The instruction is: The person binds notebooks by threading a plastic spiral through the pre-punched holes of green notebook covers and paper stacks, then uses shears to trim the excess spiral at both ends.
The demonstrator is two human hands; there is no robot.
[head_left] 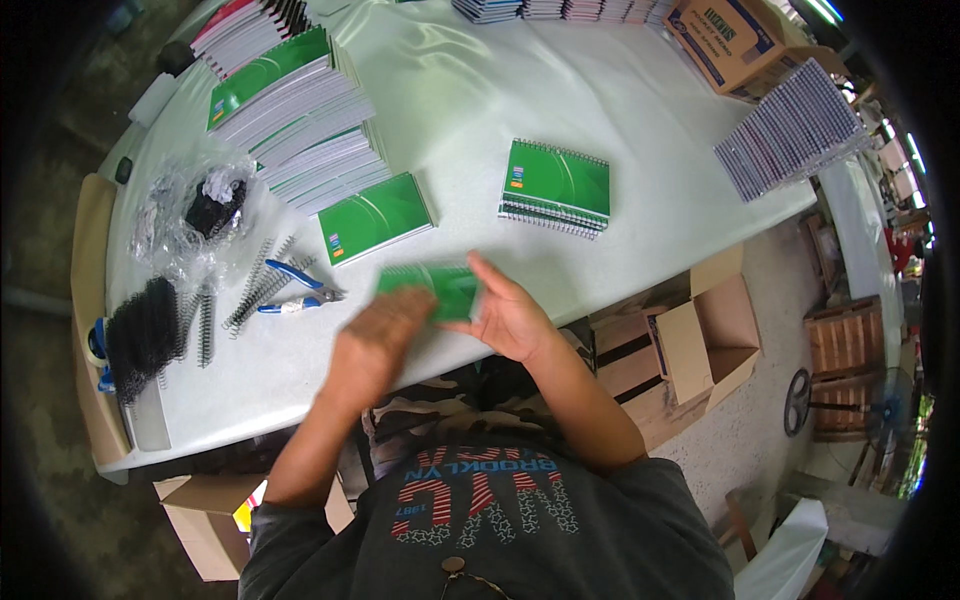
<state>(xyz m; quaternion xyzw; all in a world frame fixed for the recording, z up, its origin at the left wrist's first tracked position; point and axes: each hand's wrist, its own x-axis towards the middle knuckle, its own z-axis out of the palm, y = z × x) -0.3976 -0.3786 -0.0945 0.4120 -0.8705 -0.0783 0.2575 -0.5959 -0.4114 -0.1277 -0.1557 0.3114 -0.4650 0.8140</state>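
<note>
A small green notebook (455, 291), blurred by motion, is held above the table's near edge. My right hand (508, 318) grips its right side, thumb raised along the edge and fingers underneath. Over the left part of the cover lies my left hand (385, 325); its fingers are smeared, so I cannot tell their grip. Just beyond, a green-covered pad (376, 220) lies flat on the table. Farther right sits a small stack of spiral-bound green notebooks (555, 188). Left of my hands are blue-handled pliers (296, 287) and loose black wire coils (260, 290).
Tall stacks of green-covered pages (290, 110) stand at the far left, near a clear plastic bag (190, 205) and a bundle of black coils (142, 328). A spiral notebook stack (792, 130) and a cardboard box (725, 45) occupy the far right. Open boxes (712, 335) sit below the table.
</note>
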